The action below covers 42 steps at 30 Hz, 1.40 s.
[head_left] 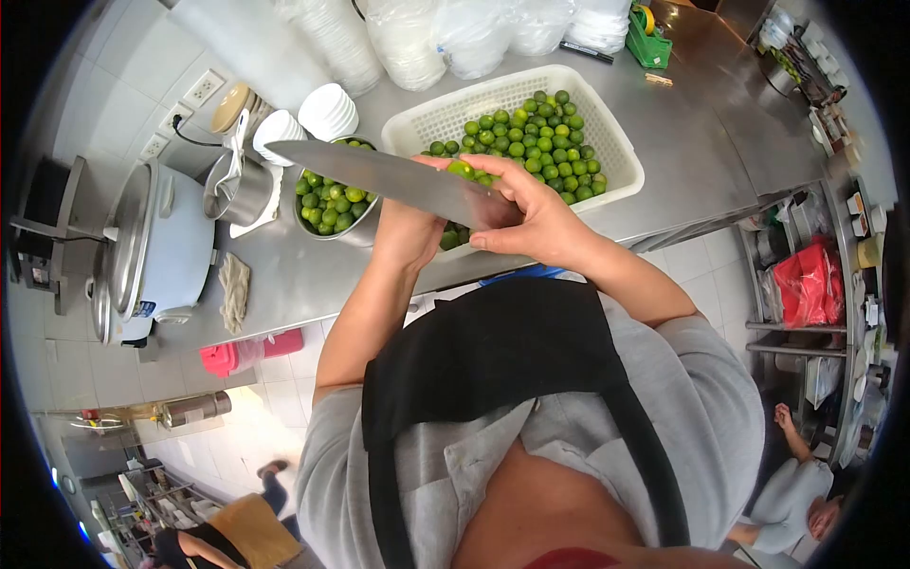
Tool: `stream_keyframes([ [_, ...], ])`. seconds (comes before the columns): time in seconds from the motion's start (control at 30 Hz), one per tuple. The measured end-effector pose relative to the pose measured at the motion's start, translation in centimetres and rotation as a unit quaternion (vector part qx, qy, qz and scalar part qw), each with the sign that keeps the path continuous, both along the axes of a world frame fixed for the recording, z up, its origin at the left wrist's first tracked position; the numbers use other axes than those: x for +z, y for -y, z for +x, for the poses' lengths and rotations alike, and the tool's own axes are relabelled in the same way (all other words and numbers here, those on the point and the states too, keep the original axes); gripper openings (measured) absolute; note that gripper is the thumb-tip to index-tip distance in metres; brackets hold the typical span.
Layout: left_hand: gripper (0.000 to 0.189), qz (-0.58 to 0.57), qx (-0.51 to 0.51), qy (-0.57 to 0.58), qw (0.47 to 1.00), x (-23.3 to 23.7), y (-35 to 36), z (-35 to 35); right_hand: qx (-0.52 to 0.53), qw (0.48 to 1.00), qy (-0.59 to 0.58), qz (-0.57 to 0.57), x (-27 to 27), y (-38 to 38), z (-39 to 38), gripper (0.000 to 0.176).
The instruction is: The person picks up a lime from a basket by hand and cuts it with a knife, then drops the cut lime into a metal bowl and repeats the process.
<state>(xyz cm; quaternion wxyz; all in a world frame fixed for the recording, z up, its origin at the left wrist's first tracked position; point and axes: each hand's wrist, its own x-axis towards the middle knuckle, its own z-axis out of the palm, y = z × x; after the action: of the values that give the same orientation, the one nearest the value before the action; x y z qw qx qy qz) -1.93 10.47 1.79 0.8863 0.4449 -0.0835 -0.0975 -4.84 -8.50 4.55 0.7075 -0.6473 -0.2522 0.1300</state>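
Note:
My right hand [536,213] grips a large knife [379,175] close to the heel of its blade, thumb pressed on the flat. The blade points to the left, and its handle is hidden by the hand. Behind it my left hand [408,232] is partly covered; its fingertips close on a green lime [462,169] just above the blade's edge. Both hands are over the near side of a white plastic basket [623,161], which holds many small limes [545,142]. Left of my left hand stands a metal pot [365,230] with more limes [332,204].
White bowls [329,111], a metal container [248,194] and a large rice cooker [175,237] stand to the left. A cloth [233,289] lies near the counter edge. Wrapped stacks of plastic containers [403,43] line the back, with a green tape dispenser [647,43]. Other people are behind.

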Motion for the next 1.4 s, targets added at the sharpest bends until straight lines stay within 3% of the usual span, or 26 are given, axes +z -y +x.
stream_keyframes([
  [0.23, 0.023, 0.066, -0.006, 0.026, 0.997, 1.8, 0.4, -0.9, -0.033, 0.995, 0.084, -0.032, -0.4, 1.0, 0.1, 0.066],
  [0.3, 0.023, 0.102, 0.008, 0.034, 0.994, 1.8, 0.7, -0.9, -0.02, 1.0, 0.001, 0.023, -0.2, 0.8, 0.0, 0.067],
  [0.4, 0.022, 0.11, 0.02, 0.058, 0.992, 1.4, 0.9, -1.0, 0.004, 0.998, -0.063, 0.007, 0.0, 0.8, -0.1, 0.068],
  [0.5, 0.023, 0.075, -0.002, 0.02, 0.997, 1.3, 0.8, -1.3, -0.001, 0.997, -0.069, -0.018, 0.0, 1.3, -0.6, 0.072],
  [0.53, 0.021, 0.085, -0.009, 0.02, 0.996, 0.8, 0.9, -1.3, -0.023, 1.0, -0.001, 0.003, -0.4, 0.9, -0.6, 0.073],
  [0.6, 0.019, 0.096, 0.005, 0.011, 0.995, 0.5, 0.8, -1.5, 0.003, 0.999, -0.051, 0.011, -0.2, 0.8, -0.9, 0.073],
  [0.7, 0.021, 0.171, 0.066, 0.103, 0.978, 1.1, -1.1, -1.1, 0.013, 0.993, -0.116, -0.002, 0.1, 0.6, -1.5, 0.078],
  [0.73, 0.021, 0.311, 0.17, 0.158, 0.922, 1.3, -2.7, -0.7, 0.015, 0.993, -0.115, -0.001, 0.2, 0.7, -1.5, 0.078],
  [0.77, 0.021, 0.44, 0.264, 0.207, 0.833, 1.5, -4.5, -0.2, 0.013, 0.993, -0.115, 0.0, 0.1, 1.0, -1.4, 0.079],
  [0.83, 0.024, 0.535, 0.363, 0.237, 0.725, 1.3, -8.6, 1.0, 0.008, 0.993, -0.115, 0.007, -0.1, 1.6, -1.1, 0.079],
  [0.9, 0.022, 0.606, 0.39, 0.235, 0.652, -0.3, -13.0, 2.3, -0.035, 0.99, -0.133, -0.006, -0.2, 2.4, -0.8, 0.076],
  [0.93, 0.022, 0.604, 0.386, 0.238, 0.656, -1.2, -14.6, 2.4, -0.059, 0.99, -0.127, -0.023, -0.3, 2.8, -0.6, 0.073],
  [1.0, 0.02, 0.717, 0.316, 0.186, 0.592, -2.3, -15.8, 2.5, -0.088, 0.986, -0.138, -0.012, -0.9, 3.4, -0.1, 0.071],
  [1.03, 0.02, 0.714, 0.311, 0.192, 0.598, -2.6, -15.6, 2.5, -0.111, 0.983, -0.148, 0.001, -1.1, 3.7, 0.1, 0.07],
  [1.1, 0.016, 0.747, 0.342, 0.198, 0.535, -2.9, -15.2, 2.2, -0.141, 0.98, -0.138, 0.023, -1.4, 4.0, 0.7, 0.065],
  [1.33, 0.02, 0.706, 0.343, 0.25, 0.567, -3.4, -16.4, 1.0, -0.228, 0.955, -0.176, 0.077, -3.2, 5.6, 2.5, 0.056],
  [1.4, 0.022, 0.709, 0.364, 0.26, 0.545, -3.1, -16.1, 0.9, -0.237, 0.95, -0.181, 0.094, -3.3, 5.5, 2.5, 0.055],
])
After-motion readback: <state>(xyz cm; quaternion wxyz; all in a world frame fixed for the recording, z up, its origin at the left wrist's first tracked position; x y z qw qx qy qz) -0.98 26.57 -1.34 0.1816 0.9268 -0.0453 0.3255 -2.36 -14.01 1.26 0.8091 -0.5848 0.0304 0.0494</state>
